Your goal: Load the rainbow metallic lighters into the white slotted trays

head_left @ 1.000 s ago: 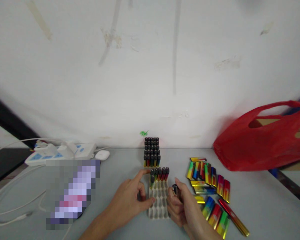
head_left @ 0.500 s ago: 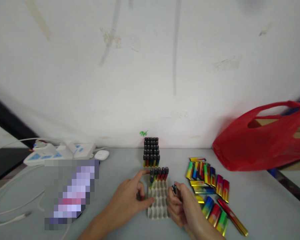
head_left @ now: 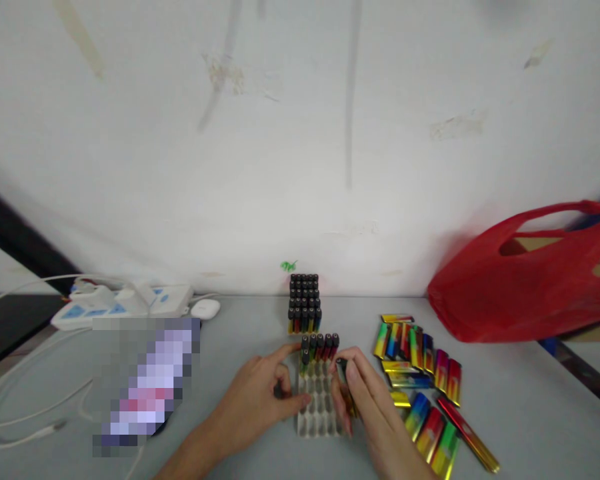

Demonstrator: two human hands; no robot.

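A pale grey tray of small round pockets [head_left: 321,425] lies on the table before me. Upright batteries [head_left: 321,344] with black tops fill its far row, and one more stands at the left of the row behind. My left hand [head_left: 260,393] grips the tray's left side, its index fingertip by the far corner and its thumb on the near part. Between the fingers and thumb of my right hand [head_left: 363,407] is a battery [head_left: 341,365], black end up, beside the tray's right edge; fingers hide part of it.
A full block of upright batteries [head_left: 305,303] stands near the wall. At right lie several shiny wrapped battery packs [head_left: 417,353] and a red plastic bag [head_left: 510,293]. A power strip [head_left: 125,305], white cables, a white case [head_left: 205,308] and a blurred-out flat object [head_left: 150,380] occupy the left.
My right hand has turned and opened out of its curl, bringing the battery more upright and slightly left, closer to the tray. The left hand stays in place on the tray.
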